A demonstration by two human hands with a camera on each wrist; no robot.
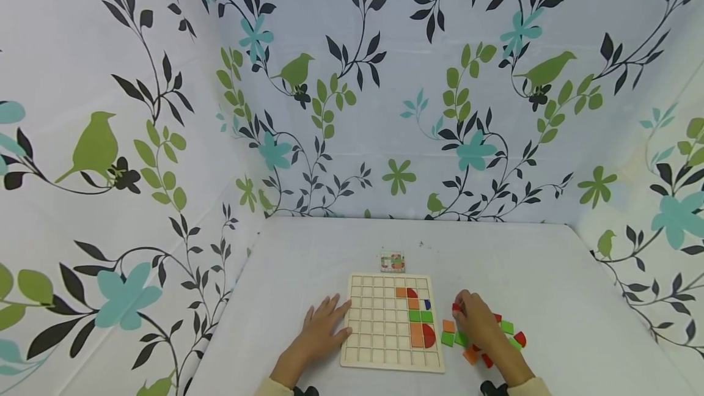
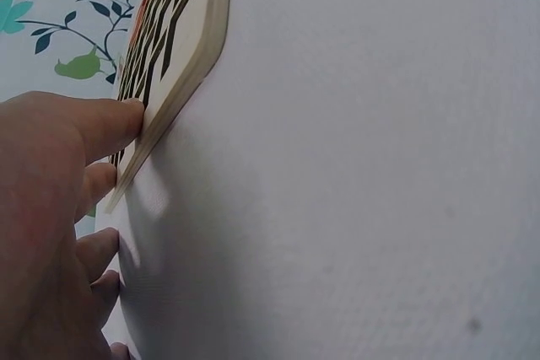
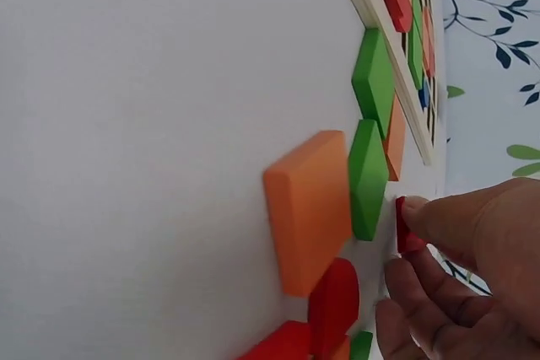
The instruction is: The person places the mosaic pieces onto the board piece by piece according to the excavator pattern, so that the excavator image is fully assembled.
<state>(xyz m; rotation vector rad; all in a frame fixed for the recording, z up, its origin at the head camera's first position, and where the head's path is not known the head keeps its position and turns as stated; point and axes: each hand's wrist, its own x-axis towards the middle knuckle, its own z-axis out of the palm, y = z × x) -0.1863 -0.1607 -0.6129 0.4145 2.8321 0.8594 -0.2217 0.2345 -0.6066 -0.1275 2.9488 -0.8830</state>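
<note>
A wooden grid board (image 1: pixel 379 322) lies on the white table, with orange, red, green and blue pieces set in cells on its right side. My left hand (image 1: pixel 320 330) rests at the board's left edge, thumb and fingertips touching the rim; in the left wrist view the thumb (image 2: pixel 118 124) lies on the frame. Right of the board, my right hand (image 1: pixel 477 321) pinches a small red piece (image 3: pixel 405 223) between thumb and fingers. Beneath and around that hand lie loose pieces, among them an orange block (image 3: pixel 312 208) and a green block (image 3: pixel 368 179).
Behind the board lies a small picture card (image 1: pixel 393 261) with a coloured pattern. More loose pieces, such as a red quarter-round one (image 1: pixel 520 339), are scattered right of my right hand. Patterned cloth (image 1: pixel 352 109) with leaves and birds hangs around the table.
</note>
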